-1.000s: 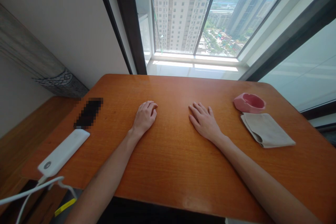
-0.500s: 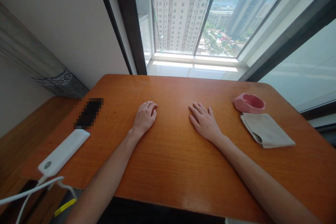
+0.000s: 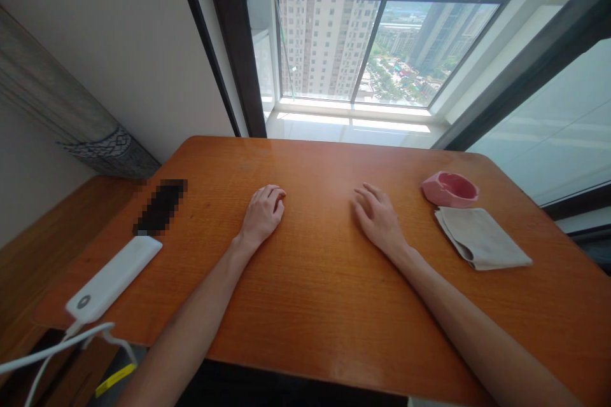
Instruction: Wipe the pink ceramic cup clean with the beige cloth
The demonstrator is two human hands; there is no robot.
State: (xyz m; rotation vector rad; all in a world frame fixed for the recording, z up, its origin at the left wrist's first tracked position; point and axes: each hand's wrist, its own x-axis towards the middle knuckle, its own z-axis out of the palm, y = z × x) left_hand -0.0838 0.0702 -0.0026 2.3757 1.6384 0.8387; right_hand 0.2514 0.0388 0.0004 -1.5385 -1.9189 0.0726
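A pale grey-beige cloth, folded into a flat, slanted four-sided pad, lies at the right of the frame on the orange-brown tabletop; its layers curl apart along the left edge. Just above it sits a matte pink dish with thick, faceted walls and a notched rim. Pink inner wall shows in its hollow, while the near rim hides part of the floor.

Right of centre, the right hand has its fingers loosely bent and slightly parted, holding nothing; they blur, so contact with the tabletop is hard to tell. The left hand, left of centre, rests with fingers relaxed, half curled and empty. Both forearms are cut off at the bottom. At left, pixelation masks a dark object above a white oblong block.
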